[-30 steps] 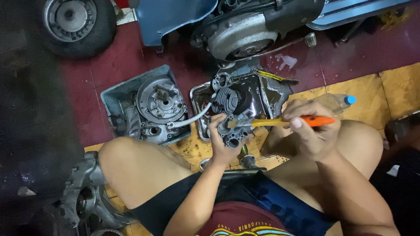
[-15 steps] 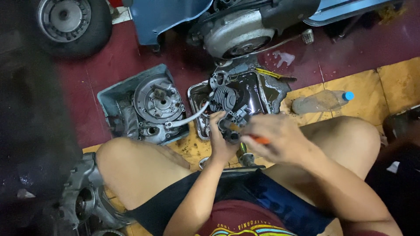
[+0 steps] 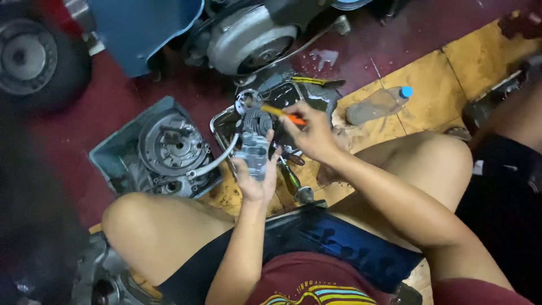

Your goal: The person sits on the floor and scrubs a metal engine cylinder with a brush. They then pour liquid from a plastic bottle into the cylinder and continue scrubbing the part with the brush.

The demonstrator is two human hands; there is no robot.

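My left hand (image 3: pixel 255 179) grips a small grey metal engine part, a carburetor (image 3: pixel 252 152), held upright between my knees. My right hand (image 3: pixel 311 133) holds an orange-handled screwdriver (image 3: pixel 284 114), its shaft pointing left toward the top of the carburetor and a finned cylinder (image 3: pixel 257 120) behind it. A grey hose (image 3: pixel 217 161) curves from the carburetor toward the tray on the left. Both hands are over a metal tray (image 3: pixel 223 121) of dark engine pieces.
A blue-grey tray (image 3: pixel 110 155) holds a round engine casing (image 3: pixel 169 148) at left. A clear plastic bottle with a blue cap (image 3: pixel 379 104) lies on the yellow floor at right. A scooter engine (image 3: pixel 251 36) and wheel (image 3: pixel 34 56) stand behind. Another screwdriver (image 3: pixel 293 181) lies under my hands.
My right hand moved left from beside my right knee to the carburetor, bringing the orange screwdriver over it. The bottle behind is now uncovered. My left hand kept hold of the carburetor.
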